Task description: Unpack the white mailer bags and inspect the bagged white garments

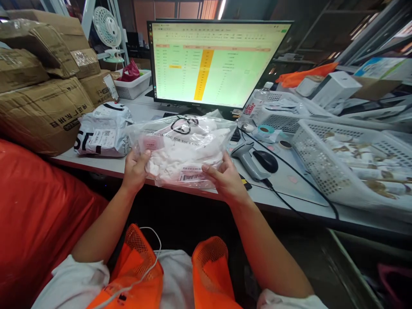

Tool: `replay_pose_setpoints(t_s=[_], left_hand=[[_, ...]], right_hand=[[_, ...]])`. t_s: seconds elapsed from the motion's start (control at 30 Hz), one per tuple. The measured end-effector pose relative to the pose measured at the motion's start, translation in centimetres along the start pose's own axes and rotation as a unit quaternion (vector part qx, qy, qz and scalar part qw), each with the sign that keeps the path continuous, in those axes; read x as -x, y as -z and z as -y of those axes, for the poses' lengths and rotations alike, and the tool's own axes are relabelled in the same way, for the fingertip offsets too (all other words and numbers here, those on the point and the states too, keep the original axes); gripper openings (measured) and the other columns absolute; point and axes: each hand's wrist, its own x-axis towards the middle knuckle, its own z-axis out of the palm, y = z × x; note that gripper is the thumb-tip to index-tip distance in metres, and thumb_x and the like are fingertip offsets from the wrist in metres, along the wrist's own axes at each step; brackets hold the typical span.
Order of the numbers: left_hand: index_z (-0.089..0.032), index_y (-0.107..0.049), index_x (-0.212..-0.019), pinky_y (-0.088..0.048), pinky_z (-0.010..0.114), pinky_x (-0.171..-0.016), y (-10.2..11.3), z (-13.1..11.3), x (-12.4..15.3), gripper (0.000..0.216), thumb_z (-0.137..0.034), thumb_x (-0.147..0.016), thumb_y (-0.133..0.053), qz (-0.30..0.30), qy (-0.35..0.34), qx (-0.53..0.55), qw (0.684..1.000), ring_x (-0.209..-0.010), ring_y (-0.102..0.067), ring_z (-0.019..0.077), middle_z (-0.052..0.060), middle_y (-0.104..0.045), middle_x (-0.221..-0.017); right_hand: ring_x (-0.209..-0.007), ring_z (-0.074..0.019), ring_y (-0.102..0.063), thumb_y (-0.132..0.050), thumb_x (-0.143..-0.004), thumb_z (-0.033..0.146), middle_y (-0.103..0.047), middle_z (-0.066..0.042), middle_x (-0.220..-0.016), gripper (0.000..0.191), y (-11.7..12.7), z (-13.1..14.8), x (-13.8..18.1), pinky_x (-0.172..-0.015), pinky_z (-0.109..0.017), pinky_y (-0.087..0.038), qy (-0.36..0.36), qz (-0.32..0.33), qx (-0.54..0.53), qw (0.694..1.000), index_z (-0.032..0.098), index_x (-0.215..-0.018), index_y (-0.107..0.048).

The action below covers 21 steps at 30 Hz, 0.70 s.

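Note:
A clear plastic bag (pixel 183 150) with soft white and pale pink fabric inside is held up at the desk's front edge. Printed lettering, a black hand-drawn circle and a barcode label show on it. My left hand (pixel 136 169) is closed on its left side, thumb on top. With thumb in front, my right hand (pixel 227 178) grips the lower right corner. To the right of that hand lie a grey barcode scanner (pixel 249 161) and a black mouse (pixel 265 160). A white mailing parcel (pixel 104 128) rests left of the bag.
Behind the bag stands a lit monitor (pixel 212 64) showing a spreadsheet. Stacked cardboard boxes (pixel 45 111) fill the left, above a large red sack (pixel 35 223). White baskets (pixel 322 159) of packets line the right, near a bottle (pixel 257 103). The scanner's cable (pixel 286 201) crosses the desk edge.

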Motion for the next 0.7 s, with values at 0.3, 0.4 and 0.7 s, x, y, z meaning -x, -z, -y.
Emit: replay_pose_setpoints(t_s=[0.3, 0.4, 0.7], left_hand=[[-0.022, -0.053, -0.144, -0.058, 0.037, -0.101, 0.7, -0.6, 0.4, 0.067, -0.048, -0.086, -0.075, 0.148, 0.055, -0.018, 0.987, -0.122, -0.068, 0.027, 0.012, -0.068, -0.136], [-0.027, -0.04, -0.157, -0.059, 0.037, -0.1, -0.3, -1.3, 0.4, 0.082, -0.052, -0.086, -0.074, 0.176, 0.061, -0.011, 0.982, -0.123, -0.068, 0.027, 0.011, -0.065, -0.142], [-0.018, -0.035, -0.155, -0.059, 0.042, -0.097, -0.1, 4.9, -0.8, 0.102, -0.048, -0.072, -0.086, 0.208, 0.196, -0.031, 0.958, -0.119, -0.069, 0.0308, 0.019, -0.067, -0.135]], right_hand=[[-0.133, -0.0285, -0.061, -0.073, -0.087, 0.042, -0.058, -0.009, -0.151, 0.077, 4.1, -0.7, 0.6, -0.107, -0.043, -0.057, 0.073, -0.101, 0.121, 0.985, 0.031, -0.157, -0.043], [-0.14, -0.0286, -0.056, -0.071, -0.089, 0.04, -0.051, -0.008, -0.159, 0.079, 5.0, -0.5, 0.9, -0.113, -0.047, -0.052, 0.084, -0.109, 0.141, 0.98, 0.035, -0.16, -0.037], [-0.094, -0.0233, -0.075, -0.081, -0.077, 0.037, -0.076, -0.007, -0.115, 0.087, 7.1, -3.3, 1.5, -0.079, -0.036, -0.066, -0.179, -0.052, 0.056, 0.981, 0.026, -0.155, -0.043]])
